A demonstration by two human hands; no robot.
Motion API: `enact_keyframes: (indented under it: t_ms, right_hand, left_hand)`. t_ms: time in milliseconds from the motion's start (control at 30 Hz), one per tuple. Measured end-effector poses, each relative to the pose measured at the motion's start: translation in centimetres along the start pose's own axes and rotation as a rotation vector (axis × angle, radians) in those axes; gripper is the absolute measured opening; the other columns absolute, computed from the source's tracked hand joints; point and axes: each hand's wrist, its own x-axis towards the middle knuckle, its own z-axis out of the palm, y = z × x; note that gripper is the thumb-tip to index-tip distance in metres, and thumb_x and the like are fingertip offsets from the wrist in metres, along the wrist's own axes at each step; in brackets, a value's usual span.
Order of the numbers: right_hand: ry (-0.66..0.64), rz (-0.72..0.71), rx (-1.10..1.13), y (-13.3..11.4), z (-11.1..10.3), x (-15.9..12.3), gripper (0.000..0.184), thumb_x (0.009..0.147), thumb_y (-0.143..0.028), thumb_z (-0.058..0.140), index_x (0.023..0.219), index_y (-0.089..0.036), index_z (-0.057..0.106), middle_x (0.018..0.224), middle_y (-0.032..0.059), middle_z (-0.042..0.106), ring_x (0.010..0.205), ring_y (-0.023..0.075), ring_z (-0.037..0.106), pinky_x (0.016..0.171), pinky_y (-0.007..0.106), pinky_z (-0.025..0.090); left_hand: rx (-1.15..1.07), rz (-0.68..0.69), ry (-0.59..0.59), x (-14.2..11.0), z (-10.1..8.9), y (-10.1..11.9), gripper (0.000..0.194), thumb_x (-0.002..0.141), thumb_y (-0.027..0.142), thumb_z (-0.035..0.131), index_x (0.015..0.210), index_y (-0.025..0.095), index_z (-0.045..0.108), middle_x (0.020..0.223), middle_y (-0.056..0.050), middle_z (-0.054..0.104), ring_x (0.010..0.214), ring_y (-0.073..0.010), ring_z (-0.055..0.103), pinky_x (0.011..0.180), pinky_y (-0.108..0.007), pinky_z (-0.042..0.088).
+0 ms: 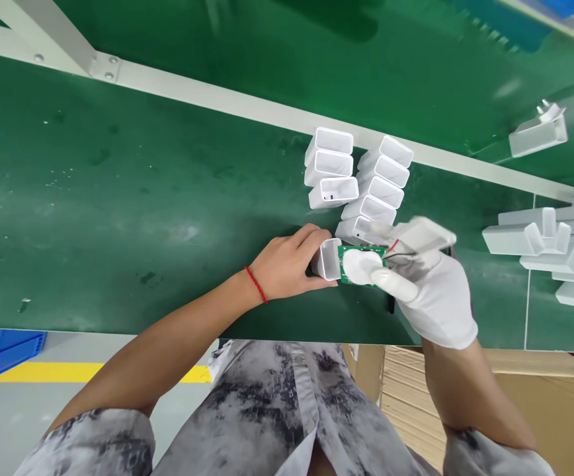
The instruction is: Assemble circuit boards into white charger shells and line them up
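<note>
My left hand (294, 263), bare with a red cord at the wrist, is closed round a white plastic casing (327, 259) whose open end faces right. Gloved in white, my right hand (428, 291) grips a green circuit board (340, 266) with a white patch on its face. The board's left edge is right at the casing's opening; I cannot tell whether it is inside. Red and dark wires run from the board to a white end piece (426, 235) above my right hand. Just beyond are two rows of open white casings (334, 164).
White casings with hooked ends (520, 238) are stacked at the right. On the upper shelf (430, 79) lies a white casing with plug pins (537, 135). A pale metal rail (207, 99) crosses behind the work. Cardboard boxes (545, 410) stand below the table edge, and a blue crate (4, 354) at left.
</note>
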Motion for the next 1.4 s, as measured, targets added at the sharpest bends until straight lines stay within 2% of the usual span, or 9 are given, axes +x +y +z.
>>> enact_keyframes:
  t_ms: [100, 200, 333, 567, 767, 1067, 1300, 1400]
  right_hand:
    - [-0.046, 0.066, -0.043, -1.1, 0.8, 0.1, 0.042, 0.051, -0.039, 0.094, 0.086, -0.026, 0.075, 0.089, 0.0011, 0.073, 0.083, 0.0227, 0.067, 0.076, 0.039, 0.058]
    - [-0.119, 0.155, -0.067, -1.6, 1.2, 0.4, 0.038, 0.052, -0.044, 0.093, 0.078, -0.024, 0.075, 0.082, 0.0009, 0.071, 0.074, 0.0201, 0.063, 0.070, 0.036, 0.057]
    - [-0.197, 0.168, -0.092, -1.9, 0.8, 0.9, 0.036, 0.055, -0.051, 0.091, 0.073, -0.024, 0.075, 0.069, 0.0001, 0.066, 0.066, 0.0180, 0.059, 0.064, 0.033, 0.054]
    - [-0.121, 0.136, -0.067, -2.0, 1.2, 1.1, 0.039, 0.058, -0.057, 0.088, 0.078, -0.027, 0.075, 0.068, -0.0005, 0.064, 0.064, 0.0172, 0.057, 0.064, 0.034, 0.053]
    - [-0.064, 0.145, -0.050, -1.3, 1.6, 0.5, 0.034, 0.058, -0.052, 0.090, 0.066, -0.024, 0.070, 0.065, -0.0006, 0.064, 0.063, 0.0164, 0.055, 0.062, 0.033, 0.049]
    - [-0.078, 0.188, -0.019, -1.4, 1.7, 0.0, 0.029, 0.057, -0.037, 0.092, 0.082, -0.027, 0.079, 0.071, -0.0023, 0.071, 0.067, 0.0161, 0.061, 0.067, 0.030, 0.052]
    - [-0.088, 0.135, -0.160, -1.1, 1.3, -0.2, 0.032, 0.065, -0.043, 0.085, 0.094, -0.031, 0.080, 0.073, -0.0012, 0.069, 0.073, 0.0202, 0.062, 0.074, 0.037, 0.056]
    - [-0.071, 0.119, -0.166, -1.0, 1.5, -0.2, 0.029, 0.066, -0.042, 0.085, 0.092, -0.031, 0.079, 0.071, -0.0020, 0.068, 0.071, 0.0195, 0.062, 0.072, 0.035, 0.055]
  left_hand:
    - [-0.003, -0.003, -0.003, 0.0, 0.0, -0.1, 0.062, 0.080, 0.054, 0.077, 0.121, 0.017, 0.048, 0.116, -0.009, 0.065, 0.082, -0.0177, 0.070, 0.058, -0.027, 0.049]
    - [-0.015, 0.014, 0.017, 0.0, 0.0, -0.2, 0.062, 0.080, 0.055, 0.076, 0.120, 0.017, 0.048, 0.115, -0.008, 0.065, 0.080, -0.0173, 0.070, 0.058, -0.027, 0.049]
    - [-0.026, 0.009, 0.010, 0.0, 0.1, -0.3, 0.061, 0.080, 0.054, 0.076, 0.119, 0.017, 0.048, 0.115, -0.008, 0.065, 0.079, -0.0169, 0.070, 0.057, -0.026, 0.049]
    - [-0.029, 0.011, 0.008, 0.0, 0.0, -0.3, 0.059, 0.081, 0.053, 0.076, 0.119, 0.018, 0.048, 0.114, -0.008, 0.064, 0.083, -0.0179, 0.071, 0.057, -0.025, 0.050]
    - [-0.029, -0.004, -0.018, 0.0, 0.1, -0.4, 0.060, 0.083, 0.058, 0.072, 0.121, 0.019, 0.048, 0.114, -0.008, 0.063, 0.084, -0.0179, 0.070, 0.061, -0.025, 0.051]
    - [-0.034, -0.003, -0.034, 0.0, 0.2, -0.5, 0.058, 0.085, 0.055, 0.071, 0.122, 0.019, 0.046, 0.117, -0.009, 0.062, 0.085, -0.0189, 0.071, 0.063, -0.026, 0.052]
    - [-0.035, 0.009, -0.008, -0.1, 0.2, -0.4, 0.056, 0.087, 0.055, 0.068, 0.123, 0.019, 0.045, 0.118, -0.010, 0.063, 0.084, -0.0188, 0.071, 0.063, -0.027, 0.053]
    - [-0.035, 0.049, 0.024, -0.1, 0.2, -0.5, 0.053, 0.089, 0.052, 0.066, 0.122, 0.018, 0.043, 0.117, -0.010, 0.063, 0.082, -0.0188, 0.072, 0.061, -0.026, 0.052]
